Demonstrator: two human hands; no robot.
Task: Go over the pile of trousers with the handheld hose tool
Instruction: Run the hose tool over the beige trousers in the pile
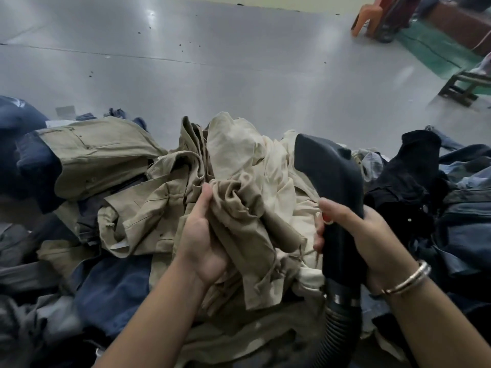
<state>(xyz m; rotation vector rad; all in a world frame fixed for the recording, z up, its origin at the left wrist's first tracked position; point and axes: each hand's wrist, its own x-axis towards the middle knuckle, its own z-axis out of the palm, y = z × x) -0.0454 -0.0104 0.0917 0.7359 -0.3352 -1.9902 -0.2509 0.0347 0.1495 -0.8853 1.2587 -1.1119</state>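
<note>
My left hand bunches a khaki fold of the trousers, which feel soft, light and floppy; I judge they are best gathered at a seam or waistband. The pile, tan and cream in the middle with denim around it, sprawls from nine to three o'clock. My right hand clenches the tool, rigid, black, nozzle toward twelve, hose trailing to six.

Beyond pile of trousers: grey tabletop bare, wide passage.
Left flank blocked by navy trousers; right flank by black and denim garments.
Hose tool stands upright right of centre, corrugated hose trailing toward near edge.
Far right: wooden stool, orange plastic chair on floor.
</note>
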